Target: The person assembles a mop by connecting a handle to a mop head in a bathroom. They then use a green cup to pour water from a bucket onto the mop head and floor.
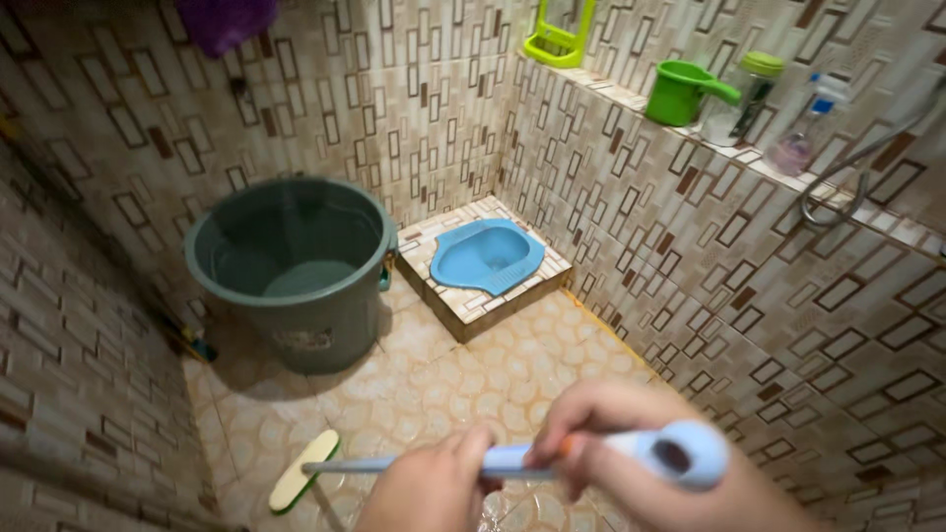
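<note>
My left hand (434,488) and my right hand (601,433) both grip a long light blue brush handle (650,451) low in the view. The handle runs left to a flat yellow-green scrub head (304,472) that rests on the tiled floor (443,384). My right hand is nearer the handle's rounded end, which has a hanging hole. My left hand holds the shaft further down.
A large dark green bucket (301,271) stands by the left wall. A blue squat toilet (486,256) sits in a raised tiled step in the far corner. On the right ledge stand a green dipper (685,92), bottles (803,128) and a hose (847,172).
</note>
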